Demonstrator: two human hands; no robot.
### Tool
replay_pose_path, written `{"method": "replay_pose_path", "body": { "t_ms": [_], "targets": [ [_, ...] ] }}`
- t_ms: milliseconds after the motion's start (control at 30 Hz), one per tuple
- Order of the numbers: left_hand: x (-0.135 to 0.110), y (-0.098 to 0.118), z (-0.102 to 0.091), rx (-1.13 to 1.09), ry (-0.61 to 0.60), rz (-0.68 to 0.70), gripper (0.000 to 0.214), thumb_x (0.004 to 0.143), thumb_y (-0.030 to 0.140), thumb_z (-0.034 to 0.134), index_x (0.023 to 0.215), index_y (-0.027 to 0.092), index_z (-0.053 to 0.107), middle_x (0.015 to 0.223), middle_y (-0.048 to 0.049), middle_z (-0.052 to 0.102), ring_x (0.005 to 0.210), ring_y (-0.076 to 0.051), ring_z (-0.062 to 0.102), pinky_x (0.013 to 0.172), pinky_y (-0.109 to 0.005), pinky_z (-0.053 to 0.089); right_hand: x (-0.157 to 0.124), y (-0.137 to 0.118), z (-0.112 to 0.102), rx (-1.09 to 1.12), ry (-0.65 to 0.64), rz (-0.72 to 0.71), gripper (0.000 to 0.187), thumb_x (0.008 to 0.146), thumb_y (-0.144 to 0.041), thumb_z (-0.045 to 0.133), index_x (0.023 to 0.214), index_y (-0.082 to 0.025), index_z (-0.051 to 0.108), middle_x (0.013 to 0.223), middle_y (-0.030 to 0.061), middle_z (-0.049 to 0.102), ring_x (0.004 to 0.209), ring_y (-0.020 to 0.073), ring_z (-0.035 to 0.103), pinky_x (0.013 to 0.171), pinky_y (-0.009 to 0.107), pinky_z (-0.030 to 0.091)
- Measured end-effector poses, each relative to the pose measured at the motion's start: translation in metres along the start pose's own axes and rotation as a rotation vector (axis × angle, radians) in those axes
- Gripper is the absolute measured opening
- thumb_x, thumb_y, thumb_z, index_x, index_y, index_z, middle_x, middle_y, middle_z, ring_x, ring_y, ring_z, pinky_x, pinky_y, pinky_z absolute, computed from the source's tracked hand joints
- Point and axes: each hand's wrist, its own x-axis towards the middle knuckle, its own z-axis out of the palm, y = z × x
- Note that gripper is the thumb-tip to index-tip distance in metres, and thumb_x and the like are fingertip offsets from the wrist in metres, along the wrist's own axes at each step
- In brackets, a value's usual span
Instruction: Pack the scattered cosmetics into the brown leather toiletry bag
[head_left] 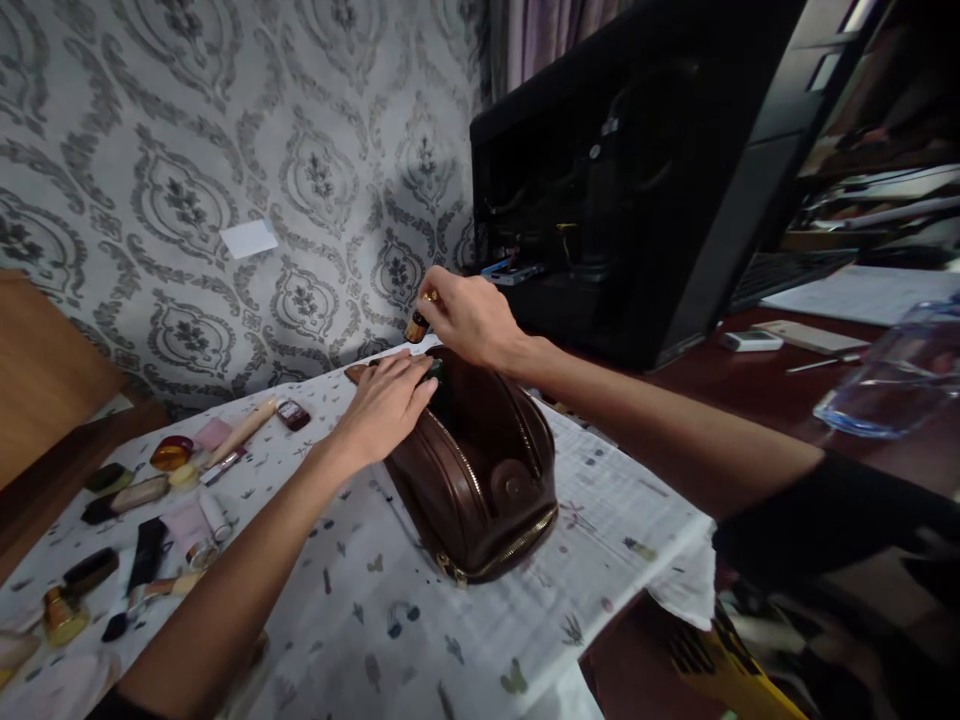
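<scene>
A brown leather bag (450, 490) with gold zips stands unzipped on the patterned white cloth (420, 640). My left hand (388, 400) lies across its far left rim, fingers stretched out and thumb apart. Close to those fingertips, a dark green item (435, 370) shows in the bag's mouth; its kind is unclear. Over the far end of the opening, my right hand (474, 315) pinches a small dark bottle with gold on it (417, 326), held tilted. The bag's inside is mostly in shadow.
Makeup items lie along the left of the cloth, among them a brush (244, 430), a tube (184, 525) and an amber round jar (172, 453). A black open-sided computer case (600, 200) stands behind right. A clear plastic container (892, 370) rests on the dark red desk.
</scene>
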Motion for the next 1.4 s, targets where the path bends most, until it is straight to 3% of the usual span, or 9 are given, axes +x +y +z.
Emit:
{"method": "replay_pose_path", "body": {
  "t_ms": [200,500,767,933,1133,1400],
  "targets": [
    [0.008,-0.006,0.006,0.011,-0.139,-0.057,0.048,0.104,0.039,0.028,0.137,0.020,0.057,0.150,-0.0093,0.053,0.145,-0.027,0.041,0.122,-0.054,0.025,0.011,0.017,0.016,-0.082,-0.140,-0.009,0.032,0.097,-0.027,0.045,0.121,-0.016,0.062,0.109,0.0142,0.072,0.095,0.0278,0.066,0.074,0.033,0.046],
    [0.003,-0.004,-0.003,-0.033,-0.104,-0.039,0.040,0.102,0.036,0.033,0.127,0.022,0.061,0.136,-0.0072,0.064,0.133,-0.025,0.052,0.116,-0.045,0.034,0.025,0.024,0.034,-0.102,-0.333,-0.144,0.025,0.090,-0.022,0.061,0.112,-0.021,0.075,0.115,0.0103,0.074,0.108,0.0254,0.068,0.084,0.030,0.050],
    [-0.001,0.000,-0.003,-0.075,-0.086,-0.066,0.035,0.101,0.037,0.034,0.115,0.022,0.062,0.126,-0.0059,0.068,0.128,-0.026,0.055,0.113,-0.045,0.036,0.032,0.015,0.045,-0.159,-0.429,-0.236,0.024,0.088,-0.013,0.065,0.107,-0.012,0.078,0.112,0.0182,0.074,0.114,0.0311,0.067,0.089,0.035,0.050],
    [0.000,-0.001,-0.003,-0.084,-0.110,-0.063,0.037,0.101,0.038,0.031,0.116,0.022,0.061,0.126,-0.0059,0.068,0.128,-0.026,0.054,0.112,-0.046,0.035,0.036,0.021,0.053,-0.149,-0.466,-0.256,0.026,0.085,-0.013,0.068,0.110,-0.013,0.077,0.116,0.0157,0.073,0.115,0.0290,0.066,0.090,0.033,0.049],
    [0.000,-0.001,0.000,-0.099,-0.092,-0.080,0.036,0.101,0.038,0.031,0.113,0.023,0.062,0.125,-0.0057,0.068,0.128,-0.026,0.054,0.113,-0.047,0.034,0.035,0.034,0.056,-0.027,-0.390,-0.191,0.031,0.087,-0.012,0.058,0.111,-0.019,0.076,0.115,0.0109,0.074,0.107,0.0247,0.068,0.081,0.029,0.049],
    [0.001,-0.001,0.002,-0.139,-0.019,-0.044,0.033,0.103,0.037,0.035,0.106,0.022,0.064,0.121,-0.0063,0.069,0.125,-0.025,0.057,0.114,-0.045,0.035,0.006,0.028,0.031,0.125,-0.136,-0.127,0.032,0.092,-0.017,0.050,0.112,-0.017,0.075,0.103,0.0079,0.075,0.096,0.0210,0.066,0.081,0.029,0.045]
  ]
}}
